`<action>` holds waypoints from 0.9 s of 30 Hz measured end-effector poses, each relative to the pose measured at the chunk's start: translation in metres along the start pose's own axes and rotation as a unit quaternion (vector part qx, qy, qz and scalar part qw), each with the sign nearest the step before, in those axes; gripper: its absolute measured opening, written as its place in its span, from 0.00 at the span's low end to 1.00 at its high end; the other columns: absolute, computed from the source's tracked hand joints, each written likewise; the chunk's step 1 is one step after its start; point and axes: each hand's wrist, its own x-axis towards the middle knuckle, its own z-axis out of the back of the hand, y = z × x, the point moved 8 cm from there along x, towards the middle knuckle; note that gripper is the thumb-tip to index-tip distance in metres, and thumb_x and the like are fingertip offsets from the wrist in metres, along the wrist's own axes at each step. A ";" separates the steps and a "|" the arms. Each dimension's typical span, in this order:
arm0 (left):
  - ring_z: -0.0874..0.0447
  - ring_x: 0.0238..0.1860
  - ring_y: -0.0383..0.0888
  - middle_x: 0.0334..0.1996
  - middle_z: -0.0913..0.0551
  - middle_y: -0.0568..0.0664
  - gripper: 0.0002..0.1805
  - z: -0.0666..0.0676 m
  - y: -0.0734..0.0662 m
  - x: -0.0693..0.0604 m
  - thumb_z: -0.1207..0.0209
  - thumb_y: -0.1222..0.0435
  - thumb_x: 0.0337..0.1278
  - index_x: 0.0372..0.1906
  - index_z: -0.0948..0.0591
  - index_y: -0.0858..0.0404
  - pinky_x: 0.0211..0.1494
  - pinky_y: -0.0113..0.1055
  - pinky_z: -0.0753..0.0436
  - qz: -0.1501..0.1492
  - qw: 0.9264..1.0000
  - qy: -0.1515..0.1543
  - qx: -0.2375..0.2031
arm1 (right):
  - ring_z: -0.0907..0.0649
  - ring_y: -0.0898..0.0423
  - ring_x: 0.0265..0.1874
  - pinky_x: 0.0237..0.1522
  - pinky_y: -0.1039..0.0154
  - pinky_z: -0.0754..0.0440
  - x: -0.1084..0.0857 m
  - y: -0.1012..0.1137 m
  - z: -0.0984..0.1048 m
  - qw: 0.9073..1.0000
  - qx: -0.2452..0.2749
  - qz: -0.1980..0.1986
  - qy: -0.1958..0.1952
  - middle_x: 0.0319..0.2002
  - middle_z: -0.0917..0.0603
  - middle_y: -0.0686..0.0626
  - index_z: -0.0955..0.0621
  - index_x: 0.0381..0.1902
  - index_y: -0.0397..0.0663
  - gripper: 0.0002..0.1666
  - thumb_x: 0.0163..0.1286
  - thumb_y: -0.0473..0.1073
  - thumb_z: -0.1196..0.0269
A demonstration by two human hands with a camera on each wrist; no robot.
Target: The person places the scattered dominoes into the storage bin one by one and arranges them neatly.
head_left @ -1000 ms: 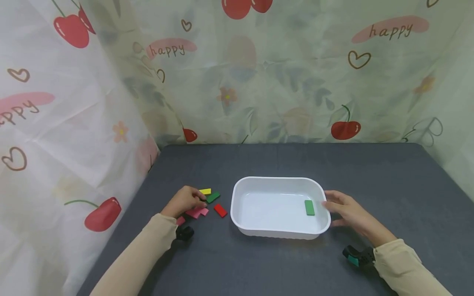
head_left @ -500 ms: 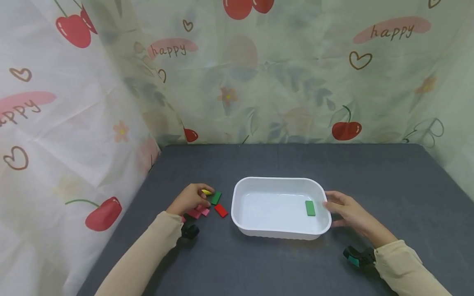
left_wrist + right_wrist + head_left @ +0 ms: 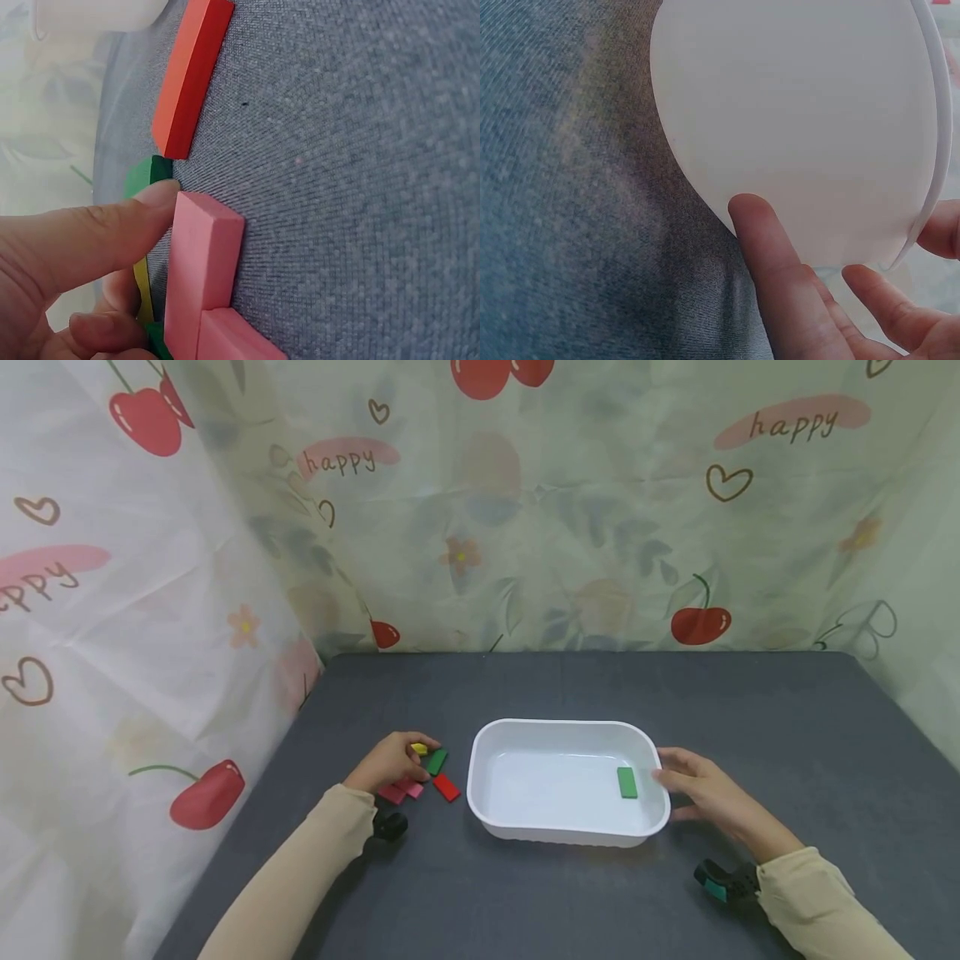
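Left hand (image 3: 388,763) shifted rightward, thumb (image 3: 97,232) at green block (image 3: 437,762) outside tray (image 3: 540,793)

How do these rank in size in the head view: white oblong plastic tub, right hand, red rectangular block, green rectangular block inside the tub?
1. White oblong plastic tub
2. Right hand
3. Red rectangular block and green rectangular block: too alike to rank.
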 end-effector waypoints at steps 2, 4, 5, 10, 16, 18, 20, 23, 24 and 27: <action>0.24 0.33 0.46 0.35 0.24 0.54 0.28 0.001 0.000 0.000 0.30 0.71 0.45 0.55 0.18 0.50 0.30 0.32 0.24 0.000 1.000 -0.005 0.002 | 0.32 0.31 0.64 0.44 0.49 0.16 0.000 0.001 0.000 1.000 -0.002 0.001 -0.002 0.70 0.42 0.27 0.49 0.73 0.33 0.42 0.74 0.51 0.46; 0.24 0.32 0.46 0.35 0.24 0.54 0.27 0.002 -0.002 -0.001 0.29 0.71 0.45 0.55 0.19 0.52 0.29 0.32 0.24 -0.005 1.000 -0.010 0.003 | 0.31 0.31 0.64 0.44 0.48 0.16 -0.001 0.001 0.000 1.000 -0.002 0.003 -0.003 0.70 0.42 0.27 0.48 0.73 0.33 0.42 0.74 0.51 0.46; 0.23 0.32 0.46 0.36 0.23 0.54 0.27 0.003 -0.003 -0.001 0.29 0.71 0.44 0.54 0.19 0.54 0.29 0.33 0.24 -0.008 1.000 -0.015 -0.002 | 0.31 0.32 0.64 0.44 0.48 0.16 -0.001 0.001 0.000 1.000 -0.002 0.003 -0.003 0.70 0.42 0.27 0.48 0.73 0.33 0.42 0.74 0.51 0.46; 0.20 0.37 0.47 0.42 0.19 0.55 0.26 0.016 -0.016 -0.006 0.30 0.70 0.46 0.54 0.21 0.60 0.37 0.37 0.20 -0.026 0.998 -0.047 -0.035 | 0.30 0.32 0.63 0.44 0.48 0.17 0.000 0.002 0.000 1.000 -0.004 0.001 -0.002 0.69 0.41 0.26 0.49 0.73 0.32 0.42 0.74 0.51 0.46; 0.19 0.44 0.49 0.47 0.20 0.56 0.27 0.029 -0.051 -0.018 0.31 0.69 0.50 0.57 0.25 0.60 0.52 0.46 0.19 -0.053 0.994 -0.054 -0.080 | 0.31 0.32 0.64 0.44 0.48 0.17 0.000 0.001 0.001 1.000 -0.001 -0.005 -0.002 0.69 0.41 0.27 0.49 0.73 0.33 0.42 0.74 0.51 0.46; 0.20 0.45 0.49 0.47 0.20 0.55 0.27 0.030 -0.066 -0.023 0.31 0.68 0.50 0.57 0.25 0.59 0.52 0.44 0.19 -0.065 0.992 -0.053 -0.092 | 0.31 0.32 0.64 0.44 0.48 0.17 0.000 0.000 0.001 1.000 -0.004 -0.006 -0.003 0.69 0.41 0.26 0.49 0.73 0.33 0.42 0.74 0.51 0.46; 0.20 0.46 0.48 0.47 0.20 0.55 0.27 0.027 -0.083 -0.029 0.31 0.68 0.50 0.58 0.26 0.59 0.51 0.43 0.19 -0.079 0.990 -0.046 -0.107 | 0.31 0.32 0.63 0.44 0.48 0.17 0.000 0.001 0.000 1.000 -0.006 -0.005 -0.005 0.69 0.41 0.26 0.49 0.73 0.32 0.42 0.74 0.51 0.46; 0.19 0.46 0.47 0.47 0.20 0.55 0.28 0.015 -0.108 -0.036 0.31 0.69 0.50 0.58 0.25 0.59 0.50 0.40 0.19 -0.103 0.985 -0.031 -0.134 | 0.30 0.31 0.63 0.44 0.48 0.16 0.000 0.001 0.000 1.000 -0.008 -0.003 -0.006 0.68 0.40 0.26 0.49 0.73 0.32 0.41 0.74 0.50 0.47; 0.18 0.45 0.47 0.47 0.20 0.55 0.28 0.010 -0.115 -0.039 0.31 0.70 0.49 0.58 0.25 0.60 0.50 0.40 0.19 -0.114 0.983 -0.024 -0.144 | 0.30 0.31 0.63 0.44 0.48 0.16 0.000 0.001 0.000 1.000 -0.009 -0.003 -0.006 0.68 0.40 0.26 0.49 0.73 0.32 0.41 0.74 0.50 0.47; 0.18 0.44 0.45 0.46 0.19 0.53 0.28 -0.010 -0.133 -0.045 0.30 0.70 0.48 0.57 0.24 0.59 0.50 0.40 0.19 -0.127 0.978 -0.005 -0.167 | 0.30 0.31 0.63 0.44 0.48 0.16 0.000 0.001 0.000 1.000 -0.011 -0.002 -0.007 0.69 0.40 0.26 0.49 0.73 0.32 0.41 0.74 0.51 0.47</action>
